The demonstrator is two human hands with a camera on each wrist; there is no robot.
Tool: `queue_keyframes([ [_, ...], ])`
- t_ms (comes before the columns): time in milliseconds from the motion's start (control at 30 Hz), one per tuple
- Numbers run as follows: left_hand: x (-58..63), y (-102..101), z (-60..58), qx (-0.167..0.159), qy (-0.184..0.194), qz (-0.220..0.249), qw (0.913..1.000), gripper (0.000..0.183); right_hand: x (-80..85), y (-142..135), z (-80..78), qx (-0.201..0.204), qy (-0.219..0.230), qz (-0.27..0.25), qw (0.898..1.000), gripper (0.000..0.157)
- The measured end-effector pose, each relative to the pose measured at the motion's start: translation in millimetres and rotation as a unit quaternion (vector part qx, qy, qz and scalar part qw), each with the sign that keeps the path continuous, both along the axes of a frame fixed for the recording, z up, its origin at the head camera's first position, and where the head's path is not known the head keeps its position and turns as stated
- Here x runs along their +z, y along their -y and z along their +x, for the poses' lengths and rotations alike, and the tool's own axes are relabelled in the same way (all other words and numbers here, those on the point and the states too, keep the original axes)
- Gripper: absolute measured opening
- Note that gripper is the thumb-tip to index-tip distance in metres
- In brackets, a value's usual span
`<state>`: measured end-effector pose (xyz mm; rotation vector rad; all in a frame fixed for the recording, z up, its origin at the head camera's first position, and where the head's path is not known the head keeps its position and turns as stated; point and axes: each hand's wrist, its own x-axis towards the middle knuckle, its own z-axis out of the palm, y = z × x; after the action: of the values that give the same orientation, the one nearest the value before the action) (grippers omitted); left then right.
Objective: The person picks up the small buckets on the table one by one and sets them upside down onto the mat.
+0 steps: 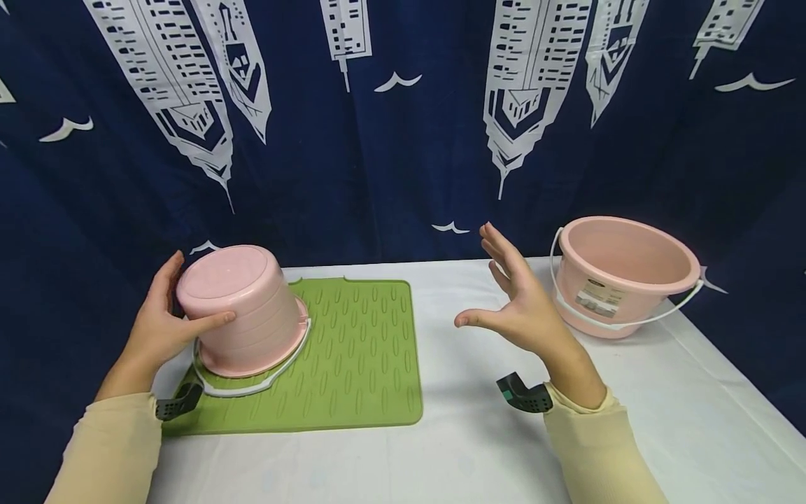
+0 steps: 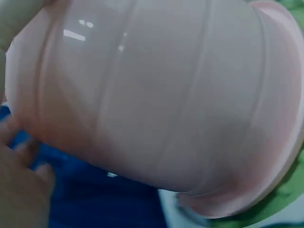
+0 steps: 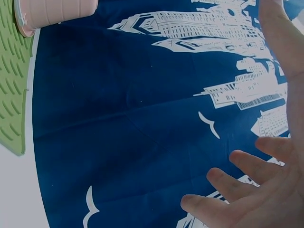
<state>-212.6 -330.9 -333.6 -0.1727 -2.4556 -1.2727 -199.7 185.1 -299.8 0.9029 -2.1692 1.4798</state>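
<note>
A pink bucket (image 1: 242,308) stands upside down on a green ridged mat (image 1: 371,350), its white handle (image 1: 252,388) lying around the front of the rim. My left hand (image 1: 165,325) is spread at the bucket's left side, the thumb along the front wall and the fingers behind it near the base. In the left wrist view the pink wall (image 2: 156,95) fills most of the picture, and several fingertips show apart from it. My right hand (image 1: 525,308) is raised over the table between the mat and a second pink bucket, fingers spread and nothing held.
The second pink bucket (image 1: 623,280) stands upright at the right, with a label on its front and its white handle (image 1: 613,325) hanging forward. A white cloth (image 1: 460,448) covers the table. Behind it hangs a dark blue curtain (image 1: 403,161) with white building prints.
</note>
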Motion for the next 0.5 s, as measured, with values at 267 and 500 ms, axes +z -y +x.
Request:
queue_keyframes([
  [267,35.7,-45.1,5.5,-0.011,-0.106,0.008,0.9942,0.122,-1.1,-4.5,-2.3,-0.012,-0.003,0.003,1.000,0.123],
  [500,58.8,-108.4,3.2,-0.130,-0.204,0.062,0.9684,0.115,2.8,-14.6,-1.5,-0.028,0.006,-0.022,0.999,0.121],
])
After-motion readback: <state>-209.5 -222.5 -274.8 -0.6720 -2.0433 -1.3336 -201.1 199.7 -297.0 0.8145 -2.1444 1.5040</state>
